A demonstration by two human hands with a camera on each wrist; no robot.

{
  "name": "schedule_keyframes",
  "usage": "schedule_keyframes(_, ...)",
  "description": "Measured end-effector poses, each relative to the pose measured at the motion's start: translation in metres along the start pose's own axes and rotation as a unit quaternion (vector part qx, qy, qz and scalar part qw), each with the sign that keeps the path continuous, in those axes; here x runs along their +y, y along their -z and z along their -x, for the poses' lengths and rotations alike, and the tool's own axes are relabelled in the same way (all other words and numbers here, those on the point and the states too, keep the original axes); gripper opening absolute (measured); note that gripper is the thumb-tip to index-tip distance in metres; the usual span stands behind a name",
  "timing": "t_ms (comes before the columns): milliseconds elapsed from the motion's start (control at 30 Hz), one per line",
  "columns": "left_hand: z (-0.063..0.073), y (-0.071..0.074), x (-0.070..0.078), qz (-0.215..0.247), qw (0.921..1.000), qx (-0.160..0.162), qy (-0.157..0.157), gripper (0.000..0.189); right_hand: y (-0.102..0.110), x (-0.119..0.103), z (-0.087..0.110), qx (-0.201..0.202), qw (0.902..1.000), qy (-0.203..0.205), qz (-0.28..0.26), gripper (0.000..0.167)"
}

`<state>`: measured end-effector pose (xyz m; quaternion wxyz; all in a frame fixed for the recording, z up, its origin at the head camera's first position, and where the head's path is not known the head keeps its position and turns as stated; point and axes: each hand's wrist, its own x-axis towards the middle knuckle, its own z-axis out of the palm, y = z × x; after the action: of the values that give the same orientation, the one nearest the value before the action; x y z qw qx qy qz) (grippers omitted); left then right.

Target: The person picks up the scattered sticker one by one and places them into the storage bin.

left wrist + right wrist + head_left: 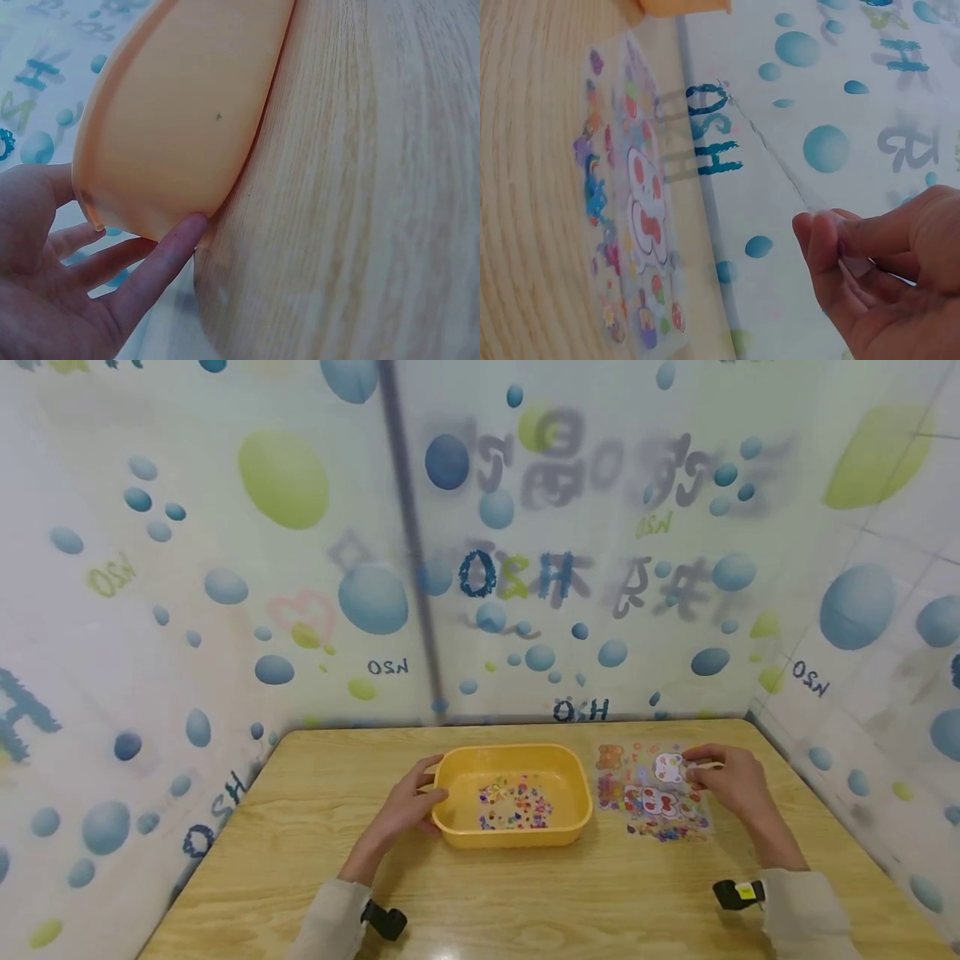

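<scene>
My left hand (407, 800) grips the left end of a yellow plastic basin (517, 838), thumb over the rim and fingers along the outer wall. Inside the basin lies a patch of small colourful stickers (534, 810). Off to the basin's right, my right hand (729, 777) pinches the edge of a clear sticker sheet (769, 148), seen nearly edge-on in the right wrist view. A white cartoon animal face (667, 767) shows just left of those fingertips. Below, more clear sticker sheets (660, 803) overlap on the table, with cartoon faces and tiny bright shapes.
Everything stands on a wood-grain table (480, 902) with rounded far corners. A pale curtain (480, 677) with blue and green ovals and lettering hangs close behind the table and along both sides. Each wrist carries a small black camera (385, 920).
</scene>
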<state>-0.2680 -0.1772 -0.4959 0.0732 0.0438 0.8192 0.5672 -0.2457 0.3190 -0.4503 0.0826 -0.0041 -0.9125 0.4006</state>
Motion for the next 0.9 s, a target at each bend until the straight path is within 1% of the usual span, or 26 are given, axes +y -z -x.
schedule_keyframes(133, 0.0, -0.002, -0.001, 0.002, 1.0, -0.004, -0.001, 0.061, 0.003, -0.007, 0.004, -0.001, 0.9991, 0.011, -0.042, 0.031)
schedule_keyframes(233, 0.0, -0.003, -0.001, 0.0, 1.0, -0.002, 0.001, 0.061, 0.006, -0.016, 0.005, 0.006, 0.9968, 0.034, -0.072, 0.029)
schedule_keyframes(367, 0.001, -0.001, 0.0, -0.004, 1.0, 0.004, 0.004, 0.061, 0.011, -0.032, 0.002, 0.022, 0.9941, 0.069, -0.081, 0.027)
schedule_keyframes(500, 0.002, 0.0, 0.0, -0.004, 1.0, 0.004, 0.003, 0.061, 0.015, -0.05, 0.001, 0.027, 0.9927, 0.089, -0.078, 0.027)
schedule_keyframes(733, 0.003, 0.001, 0.002, -0.001, 1.0, 0.007, 0.001, 0.061, 0.014, -0.078, -0.006, -0.005, 0.9883, 0.117, -0.097, 0.027)
schedule_keyframes(900, 0.002, 0.001, 0.001, 0.0, 1.0, 0.003, -0.001, 0.062, 0.006, -0.098, -0.012, -0.022, 0.9905, 0.106, -0.085, 0.025)
